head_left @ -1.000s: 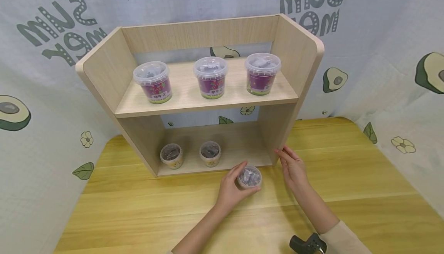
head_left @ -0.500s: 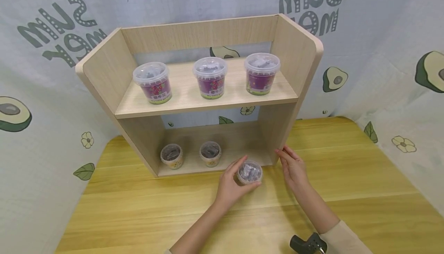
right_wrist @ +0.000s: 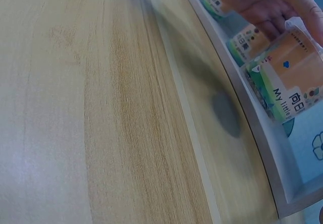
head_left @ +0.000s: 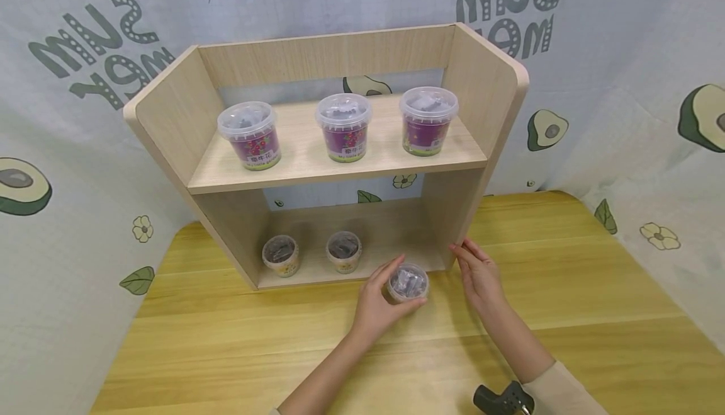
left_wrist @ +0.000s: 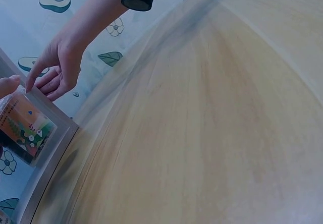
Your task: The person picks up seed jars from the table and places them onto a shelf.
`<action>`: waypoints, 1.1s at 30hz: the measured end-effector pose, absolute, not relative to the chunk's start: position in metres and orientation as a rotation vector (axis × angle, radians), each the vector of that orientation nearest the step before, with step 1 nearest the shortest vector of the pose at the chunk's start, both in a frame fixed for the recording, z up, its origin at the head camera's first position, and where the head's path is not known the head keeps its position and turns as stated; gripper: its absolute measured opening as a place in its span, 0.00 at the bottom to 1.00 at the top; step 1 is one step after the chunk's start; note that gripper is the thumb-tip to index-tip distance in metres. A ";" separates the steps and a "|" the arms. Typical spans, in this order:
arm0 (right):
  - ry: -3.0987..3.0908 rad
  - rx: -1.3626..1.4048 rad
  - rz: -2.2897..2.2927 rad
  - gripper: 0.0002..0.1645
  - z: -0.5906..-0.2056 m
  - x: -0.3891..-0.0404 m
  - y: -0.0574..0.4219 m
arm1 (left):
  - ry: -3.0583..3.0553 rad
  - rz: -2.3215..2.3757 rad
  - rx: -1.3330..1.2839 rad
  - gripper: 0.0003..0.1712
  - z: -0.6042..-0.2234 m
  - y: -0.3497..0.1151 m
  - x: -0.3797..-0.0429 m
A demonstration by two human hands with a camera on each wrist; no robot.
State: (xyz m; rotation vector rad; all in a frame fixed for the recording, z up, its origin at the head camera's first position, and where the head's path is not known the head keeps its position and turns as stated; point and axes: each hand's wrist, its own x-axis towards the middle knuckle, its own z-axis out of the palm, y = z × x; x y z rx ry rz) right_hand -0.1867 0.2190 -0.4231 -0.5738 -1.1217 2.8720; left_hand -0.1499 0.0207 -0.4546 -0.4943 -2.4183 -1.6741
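Observation:
My left hand (head_left: 378,305) holds a small clear-lidded plastic planting cup (head_left: 409,283) between thumb and fingers, at the lower front edge of the wooden shelf unit (head_left: 340,179). In the right wrist view that cup (right_wrist: 290,77) looks raised and tilted, its orange and green label reading "My little". My right hand (head_left: 480,276) grips the front edge of the unit's right side panel, low down; part of its fingers lies hidden behind the panel. The lower board carries two similar cups, a left one (head_left: 281,256) and a middle one (head_left: 343,253).
On the upper board stand three larger purple-labelled cups, at left (head_left: 252,138), middle (head_left: 344,128) and right (head_left: 427,122). A dark handle-shaped device (head_left: 503,397) is by the right sleeve. The unit stands on a wood-grain table (head_left: 226,352) before a patterned cloth (head_left: 595,56).
Between the first frame and the second, my left hand turned slightly and shifted the cup a little towards the shelf. Since then it has held nearly still. My right hand stayed on the side panel.

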 end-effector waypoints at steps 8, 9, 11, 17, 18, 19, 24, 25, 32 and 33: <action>-1.138 -0.611 2.874 0.18 -0.423 -0.187 0.219 | -2.421 -1.694 -0.493 0.43 -0.455 0.021 -0.150; -1.131 -0.612 2.877 0.18 -0.423 -0.187 0.219 | -2.422 -1.696 -0.495 0.43 -0.455 0.021 -0.151; -1.111 -0.615 2.885 0.18 -0.423 -0.187 0.219 | -2.425 -1.703 -0.496 0.42 -0.454 0.021 -0.152; -1.079 -0.618 2.895 0.18 -0.423 -0.187 0.220 | -2.411 -1.737 -0.505 0.42 -0.448 0.023 -0.164; -1.082 -0.619 2.892 0.18 -0.424 -0.187 0.220 | -2.401 -1.745 -0.504 0.42 -0.446 0.023 -0.167; -1.088 -0.617 2.889 0.18 -0.424 -0.188 0.220 | -2.389 -1.751 -0.504 0.43 -0.444 0.024 -0.170; -1.113 -0.586 2.880 0.18 -0.425 -0.188 0.220 | -2.370 -1.740 -0.481 0.42 -0.433 0.026 -0.182; -1.116 -0.580 2.881 0.18 -0.425 -0.187 0.220 | -2.373 -1.732 -0.479 0.42 -0.432 0.027 -0.184; -1.131 -0.558 2.860 0.19 -0.425 -0.188 0.219 | -2.392 -1.708 -0.457 0.43 -0.429 0.031 -0.193; -1.125 -0.564 2.860 0.19 -0.425 -0.188 0.218 | -2.389 -1.728 -0.445 0.43 -0.430 0.032 -0.195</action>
